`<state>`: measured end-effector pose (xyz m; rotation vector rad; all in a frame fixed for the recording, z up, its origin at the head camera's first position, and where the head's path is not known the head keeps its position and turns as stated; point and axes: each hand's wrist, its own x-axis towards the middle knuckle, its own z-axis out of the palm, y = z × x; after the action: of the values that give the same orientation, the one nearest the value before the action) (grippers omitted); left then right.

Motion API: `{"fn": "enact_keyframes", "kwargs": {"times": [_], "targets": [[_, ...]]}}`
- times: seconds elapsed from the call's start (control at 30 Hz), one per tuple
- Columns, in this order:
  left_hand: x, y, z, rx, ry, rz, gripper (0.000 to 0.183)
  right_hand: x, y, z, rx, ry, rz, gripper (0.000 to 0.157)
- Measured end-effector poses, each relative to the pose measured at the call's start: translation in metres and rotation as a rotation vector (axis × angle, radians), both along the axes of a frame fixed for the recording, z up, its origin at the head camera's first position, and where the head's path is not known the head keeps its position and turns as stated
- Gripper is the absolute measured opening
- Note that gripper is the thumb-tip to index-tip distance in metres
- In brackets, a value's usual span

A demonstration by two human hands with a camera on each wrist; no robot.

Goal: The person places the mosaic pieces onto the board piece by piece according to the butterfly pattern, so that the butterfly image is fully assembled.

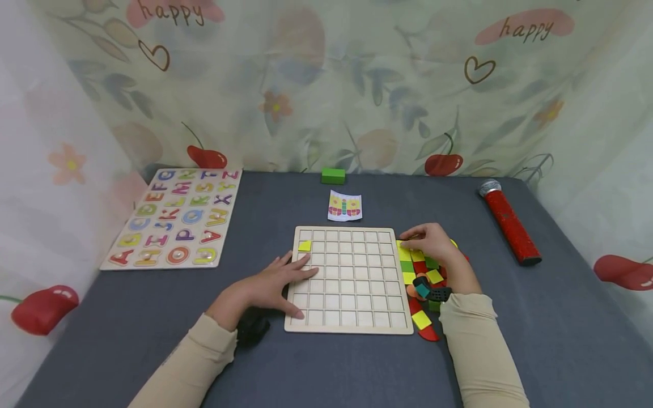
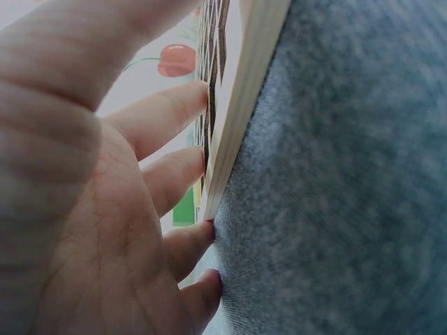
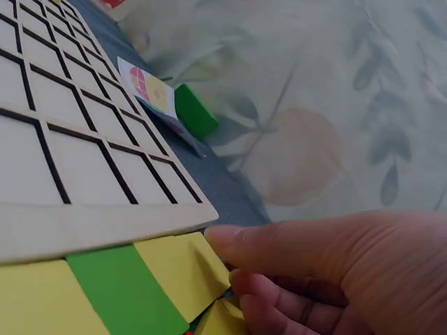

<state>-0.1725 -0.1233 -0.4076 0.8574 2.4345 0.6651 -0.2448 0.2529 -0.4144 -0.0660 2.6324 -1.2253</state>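
A pale wooden grid board [image 1: 352, 330] lies at the middle of the dark table. One yellow piece [image 1: 304, 246] sits in a cell near its upper left. My left hand [image 1: 275, 283], fingers spread, rests on the board's left edge; in the left wrist view its fingertips [image 2: 190, 164] touch the rim. Along the right side, my right hand [image 1: 433, 243] has thumb and curled fingers at a corner of a yellow tile [image 3: 183, 269], pinching it. A green tile [image 3: 128, 286] lies beside that tile. More red, yellow and green pieces [image 1: 422, 319] are partly hidden under the right wrist.
Behind the board lie a small butterfly picture card [image 1: 344, 206] and a green block [image 1: 333, 176]. An alphabet puzzle board [image 1: 176, 221] is at the left. At the right lies a red microphone [image 1: 510, 224]. Patterned curtains [image 1: 326, 85] enclose the table.
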Motion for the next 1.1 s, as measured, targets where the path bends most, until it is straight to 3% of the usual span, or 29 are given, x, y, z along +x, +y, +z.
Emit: {"fn": "enact_keyframes", "kwargs": {"times": [0.4, 0.93, 1.1], "targets": [[0.0011, -0.0003, -0.0035, -0.001, 0.000, 0.010, 0.090, 0.0003, 0.0016, 0.0004, 0.055, -0.003, 0.054, 0.029], [0.0014, 0.0012, -0.0008, -0.011, -0.003, 0.024, 0.089, 0.0042, 0.0030, 0.0021, 0.035, -0.017, 0.124, 0.029], [0.0015, 0.0013, 0.0013, 0.006, -0.003, 0.019, 0.089, 0.0031, 0.0012, 0.0054, 0.034, -0.002, 0.104, 0.023]]}}
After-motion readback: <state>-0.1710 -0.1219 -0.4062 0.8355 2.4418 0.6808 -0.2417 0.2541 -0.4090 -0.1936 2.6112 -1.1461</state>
